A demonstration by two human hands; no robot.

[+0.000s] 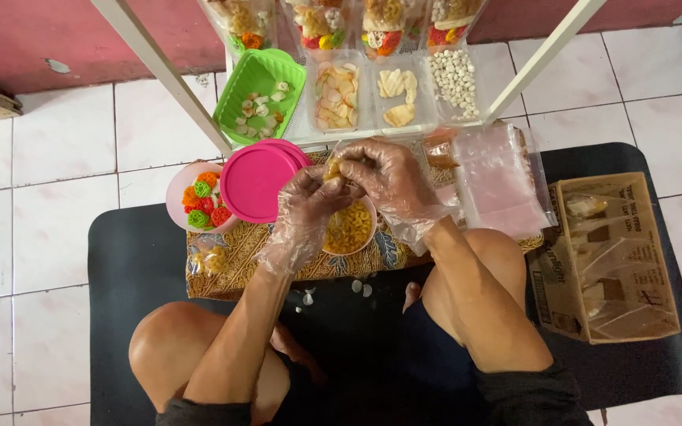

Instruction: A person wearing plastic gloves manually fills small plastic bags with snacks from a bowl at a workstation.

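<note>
Both my hands wear thin clear plastic gloves and meet above a pink bowl [359,241] of yellow curled crackers. My left hand [307,207] and my right hand [387,175] together hold a small clear bag [338,167] with yellow crackers in it, fingers pinched at its top. The bowl stands on a patterned brown cloth [230,260] in front of my crossed legs.
Two pink lids [258,180] lean on a pink bowl of red, orange and green crackers [201,202]. A green basket [256,93], clear trays of snacks [398,91], white rack legs [163,71], a stack of plastic bags [499,183] and a cardboard box [609,256] surround me.
</note>
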